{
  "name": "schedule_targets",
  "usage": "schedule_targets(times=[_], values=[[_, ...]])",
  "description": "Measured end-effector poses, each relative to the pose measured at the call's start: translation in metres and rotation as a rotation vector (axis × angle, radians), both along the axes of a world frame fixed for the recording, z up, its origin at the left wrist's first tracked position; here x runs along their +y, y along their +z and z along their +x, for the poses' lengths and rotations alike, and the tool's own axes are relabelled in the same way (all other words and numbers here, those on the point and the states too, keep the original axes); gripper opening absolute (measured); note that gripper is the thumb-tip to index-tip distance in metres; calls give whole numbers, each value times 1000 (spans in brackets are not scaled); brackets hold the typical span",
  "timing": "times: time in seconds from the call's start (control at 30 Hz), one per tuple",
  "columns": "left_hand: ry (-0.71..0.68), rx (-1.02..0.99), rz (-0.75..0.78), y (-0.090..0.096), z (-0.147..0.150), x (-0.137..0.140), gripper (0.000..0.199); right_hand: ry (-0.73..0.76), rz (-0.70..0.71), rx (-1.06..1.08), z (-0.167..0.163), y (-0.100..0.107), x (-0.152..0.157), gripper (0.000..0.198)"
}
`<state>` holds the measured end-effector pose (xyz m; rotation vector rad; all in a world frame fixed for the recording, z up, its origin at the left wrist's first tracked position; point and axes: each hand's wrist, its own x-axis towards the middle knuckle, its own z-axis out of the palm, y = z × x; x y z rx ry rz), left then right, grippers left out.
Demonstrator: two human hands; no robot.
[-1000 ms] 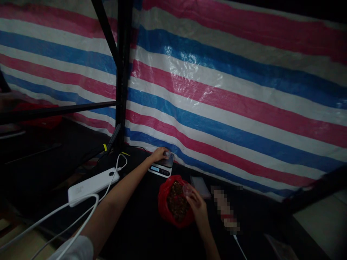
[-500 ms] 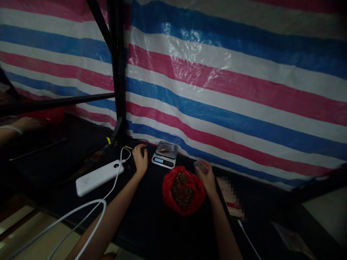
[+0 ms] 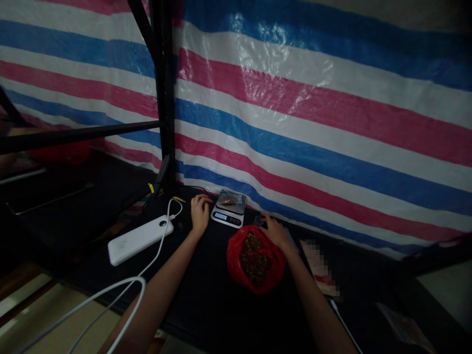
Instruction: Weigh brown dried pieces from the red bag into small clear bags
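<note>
Loosely, a crinkled red bag (image 3: 236, 268) gapes around brown bits (image 3: 254, 258).

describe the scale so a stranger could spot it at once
Find the striped sheet; near its foot, right of the left hand and beyond the red bag, sits the scale. Unlike the white power bank, it has a lit rectangular screen and a clear packet on top.
</note>
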<state>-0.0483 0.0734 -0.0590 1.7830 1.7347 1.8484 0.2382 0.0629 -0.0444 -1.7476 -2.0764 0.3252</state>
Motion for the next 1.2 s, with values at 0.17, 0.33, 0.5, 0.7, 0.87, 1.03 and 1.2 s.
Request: schedule_targets(times=[0.17,0.33,0.5,0.7,0.87,1.03,1.2], values=[[-26,-12,-23,1,2,0,23,45,-33,-46,1,27,8,72],[-90,-21,-48,0,5,-1,24,-20,119,-76,-31,62,15,64],[-122,-20,-56,-2,7,0,24,-118,-25,20,-68,70,39,38],[-122,-33,-63,-3,6,2,24,-113,-221,162,-93,53,67,29],[-103,-58,-79,-3,4,5,24,-99,-272,242,-107,41,71,24],[-122,-65,-93,-3,7,5,24,-83,-185,318,-117,25,69,23],[-142,-66,-88,-2,7,4,24,-42,45,387,-121,26,61,13]])
